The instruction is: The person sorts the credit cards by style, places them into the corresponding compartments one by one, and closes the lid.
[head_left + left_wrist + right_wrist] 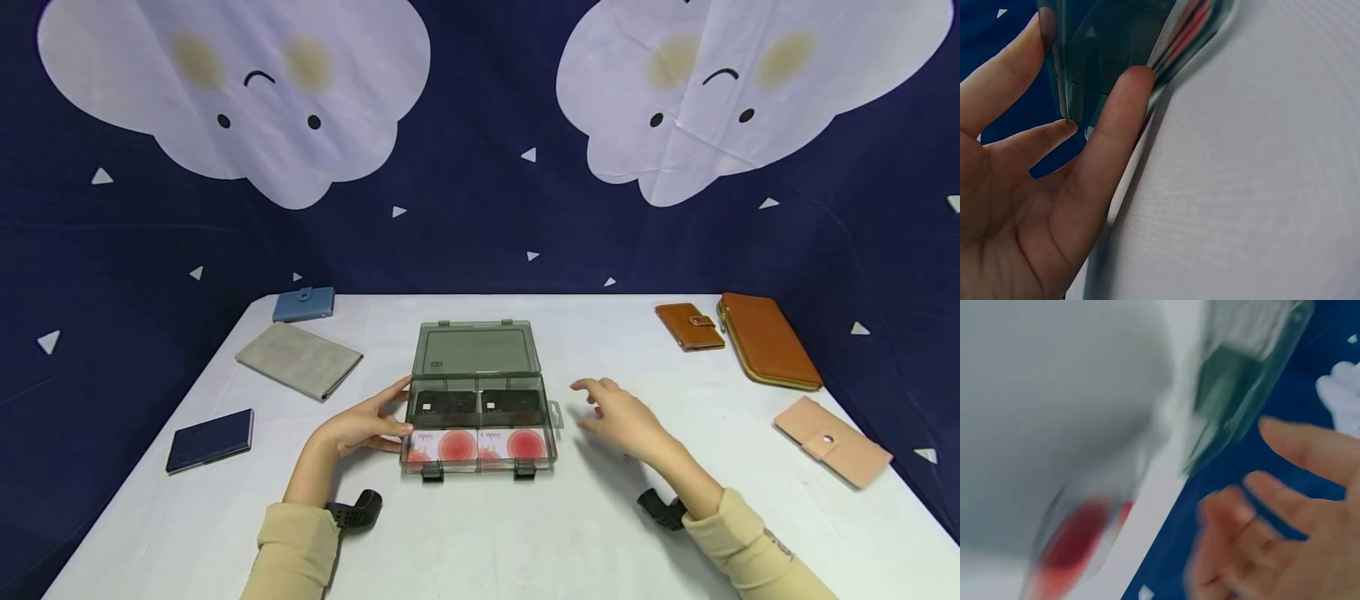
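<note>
A translucent grey-green plastic box [478, 468] lies on the table with its hinged lid [480, 350] folded back. Black cards [446, 405] with chips fill its rear part, and white cards with red circles [457, 446] lie in front. My left hand [369, 425] touches the box's left side, its thumb and fingers fairly straight against the wall. To the right of the box, apart from it, my right hand [624, 419] hovers with loosely bent, spread fingers. In the right wrist view, a blurred red-and-white card [1079, 544] shows beyond the fingers; they do not visibly hold it.
On the left are a blue wallet [303, 304], a grey wallet [300, 361] and a navy one [210, 441]. Along the right lie a small brown wallet [688, 326], a large brown zip wallet [768, 340] and a pink one [832, 442]. A dark cloud-printed curtain [480, 242] hangs behind.
</note>
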The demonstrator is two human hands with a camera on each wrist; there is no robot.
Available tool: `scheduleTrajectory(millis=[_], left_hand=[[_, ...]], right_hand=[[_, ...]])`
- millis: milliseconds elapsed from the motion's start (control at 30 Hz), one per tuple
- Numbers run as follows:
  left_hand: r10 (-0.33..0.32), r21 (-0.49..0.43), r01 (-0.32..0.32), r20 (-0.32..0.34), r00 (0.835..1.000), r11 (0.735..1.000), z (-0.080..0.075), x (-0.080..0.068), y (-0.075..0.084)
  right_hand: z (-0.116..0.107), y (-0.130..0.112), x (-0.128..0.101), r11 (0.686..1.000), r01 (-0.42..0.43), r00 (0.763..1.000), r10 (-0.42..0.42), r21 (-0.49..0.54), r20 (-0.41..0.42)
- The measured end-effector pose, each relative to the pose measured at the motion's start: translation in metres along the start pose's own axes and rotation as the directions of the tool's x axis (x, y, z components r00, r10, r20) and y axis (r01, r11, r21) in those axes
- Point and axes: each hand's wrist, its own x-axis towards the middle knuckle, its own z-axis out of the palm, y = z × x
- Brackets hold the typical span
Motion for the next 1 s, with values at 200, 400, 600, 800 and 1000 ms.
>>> scheduleTrajectory(millis=[200, 400, 600, 800, 1000], left_hand=[[0.001, 0.0, -0.001, 0.002, 1.0, 1.0, 0.0, 0.001, 0.0], [0.006, 0.001, -0.006, 0.004, 1.0, 1.0, -0.001, 0.002, -0.001], [0.009, -0.011, -0.009, -0.006, 1.0, 1.0, 0.0, 0.002, 0.0], [0.006, -0.003, -0.006, 0.002, 1.0, 1.0, 0.0, 0.001, 0.0], [0.006, -0.006, -0.006, 0.003, 1.0, 1.0, 0.0, 0.001, -0.001]], right_hand=[[-0.008, 0.037, -0.014, 0.971, -0.185, 0.971, 0.204, -0.15, 0.123], [-0.014, 0.053, -0.01, 0.981, -0.179, 0.958, 0.192, -0.078, 0.213], [-0.017, 0.06, 0.0, 0.982, -0.188, 0.941, 0.174, 0.02, 0.291], [-0.018, 0.062, 0.007, 0.986, -0.164, 0.944, 0.147, 0.034, 0.294], [-0.016, 0.058, 0.017, 0.993, -0.085, 0.991, 0.075, 0.087, 0.115]])
